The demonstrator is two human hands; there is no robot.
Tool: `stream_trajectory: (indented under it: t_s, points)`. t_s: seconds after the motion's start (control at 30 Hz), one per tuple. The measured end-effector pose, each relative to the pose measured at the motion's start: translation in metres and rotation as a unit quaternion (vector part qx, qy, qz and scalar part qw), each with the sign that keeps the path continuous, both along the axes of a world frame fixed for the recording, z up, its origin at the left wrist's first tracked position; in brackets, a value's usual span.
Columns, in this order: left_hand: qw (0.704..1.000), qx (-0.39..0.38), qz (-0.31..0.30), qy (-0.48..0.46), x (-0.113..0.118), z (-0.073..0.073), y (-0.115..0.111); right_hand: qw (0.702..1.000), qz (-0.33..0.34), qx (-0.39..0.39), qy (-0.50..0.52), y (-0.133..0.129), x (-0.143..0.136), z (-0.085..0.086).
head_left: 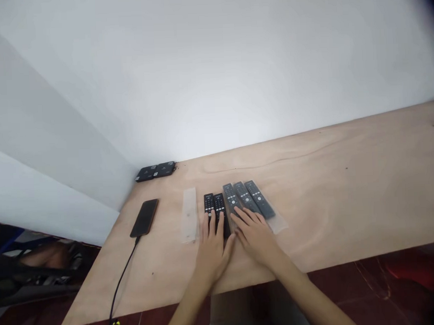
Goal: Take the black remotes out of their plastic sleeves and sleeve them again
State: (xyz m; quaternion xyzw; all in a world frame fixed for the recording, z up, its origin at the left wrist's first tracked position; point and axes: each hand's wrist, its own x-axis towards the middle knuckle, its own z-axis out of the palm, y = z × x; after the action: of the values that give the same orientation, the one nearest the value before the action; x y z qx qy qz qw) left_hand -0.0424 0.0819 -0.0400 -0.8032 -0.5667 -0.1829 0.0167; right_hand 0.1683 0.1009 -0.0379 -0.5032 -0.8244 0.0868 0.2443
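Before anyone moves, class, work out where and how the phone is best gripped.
I'd grip the phone by its two long edges, about midway, coming from above with the left hand, the nearer one. It lies flat on the table, and the cable leaves its near short end, so that end seems best avoided.

A light wood-grained tabletop was observed, marked by a few small dark specks. Two flat black boxes were noted side by side at its far left corner. A dark phone was found on the left, with a black cable run from its near end over the near edge. An empty translucent sleeve was laid beside two black remote controls; to their right, three sleeved remote controls were set in a slanted row.
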Motion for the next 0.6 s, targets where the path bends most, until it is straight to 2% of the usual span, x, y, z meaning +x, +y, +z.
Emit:
stream_trajectory:
  t_s: [0.07, 0.13, 0.33, 0.6]
  points:
    - [1.0, -0.001, 0.022, -0.013, 0.008, -0.011, -0.001, 1.0, -0.012, 0.007, 0.001, -0.003, 0.004, -0.001]
    - [0.999, 0.004, 0.034, -0.023, 0.013, -0.015, 0.001, 0.999, -0.032, 0.012, 0.005, -0.004, 0.006, -0.003]
    - [0.998, 0.01, 0.039, -0.038, 0.019, -0.007, 0.007, 0.998, -0.06, 0.012, 0.021, -0.006, 0.007, -0.005]
    - [0.998, -0.029, 0.047, -0.021, 0.021, -0.003, 0.004, 0.994, -0.092, 0.022, 0.052, -0.006, 0.0, 0.001]
